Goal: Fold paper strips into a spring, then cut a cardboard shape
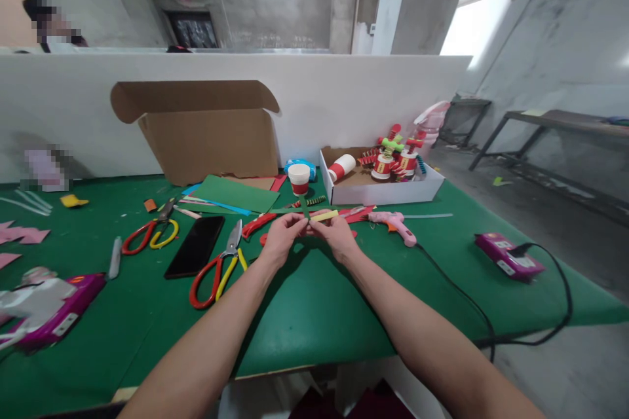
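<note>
Though illegible, cup labels point(384, 168) beyond fingers point(324, 229)

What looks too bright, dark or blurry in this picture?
In the head view, the window glares white; soft shadows lie on the green table under the left hand and right hand; blocky squares hide part of a person; the right wall looks soft and stretched.
</note>
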`<action>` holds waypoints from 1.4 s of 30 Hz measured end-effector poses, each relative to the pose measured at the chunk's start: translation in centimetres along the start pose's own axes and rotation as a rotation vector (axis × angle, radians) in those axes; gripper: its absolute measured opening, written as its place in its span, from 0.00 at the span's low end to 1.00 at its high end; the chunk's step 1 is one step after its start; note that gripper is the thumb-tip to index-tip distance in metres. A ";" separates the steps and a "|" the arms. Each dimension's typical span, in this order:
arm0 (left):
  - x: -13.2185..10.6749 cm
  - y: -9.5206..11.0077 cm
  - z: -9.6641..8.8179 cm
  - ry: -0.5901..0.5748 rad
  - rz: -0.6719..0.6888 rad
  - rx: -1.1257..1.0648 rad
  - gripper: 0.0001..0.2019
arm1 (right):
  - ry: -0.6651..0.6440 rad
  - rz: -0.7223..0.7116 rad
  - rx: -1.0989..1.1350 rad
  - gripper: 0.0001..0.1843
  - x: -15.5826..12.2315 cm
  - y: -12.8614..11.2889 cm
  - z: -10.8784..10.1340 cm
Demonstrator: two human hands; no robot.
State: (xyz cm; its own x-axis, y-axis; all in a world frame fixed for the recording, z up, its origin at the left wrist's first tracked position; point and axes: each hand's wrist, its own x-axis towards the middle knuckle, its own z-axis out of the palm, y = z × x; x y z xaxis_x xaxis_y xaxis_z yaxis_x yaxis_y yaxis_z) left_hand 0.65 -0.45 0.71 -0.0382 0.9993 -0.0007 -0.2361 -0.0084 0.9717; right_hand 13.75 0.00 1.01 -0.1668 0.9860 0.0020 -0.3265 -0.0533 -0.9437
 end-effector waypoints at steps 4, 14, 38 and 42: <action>-0.1 0.1 0.1 -0.037 -0.018 0.003 0.19 | 0.028 -0.036 -0.039 0.15 0.1 0.0 -0.1; 0.0 -0.1 0.0 -0.013 0.002 0.034 0.16 | 0.048 -0.048 -0.044 0.15 0.1 0.0 -0.1; -0.1 0.2 -0.1 -0.030 -0.043 -0.070 0.17 | -0.015 0.115 0.230 0.19 0.2 0.1 -0.2; 0.0 0.0 -0.1 -0.008 -0.042 -0.067 0.17 | -0.015 0.078 0.195 0.20 0.1 0.1 -0.1</action>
State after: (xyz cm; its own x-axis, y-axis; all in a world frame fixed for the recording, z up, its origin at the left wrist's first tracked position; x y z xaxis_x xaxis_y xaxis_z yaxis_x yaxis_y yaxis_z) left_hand 0.59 -0.47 0.72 -0.0192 0.9991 -0.0385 -0.3015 0.0309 0.9530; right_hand 13.78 0.06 0.85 -0.2119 0.9753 -0.0623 -0.4859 -0.1604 -0.8592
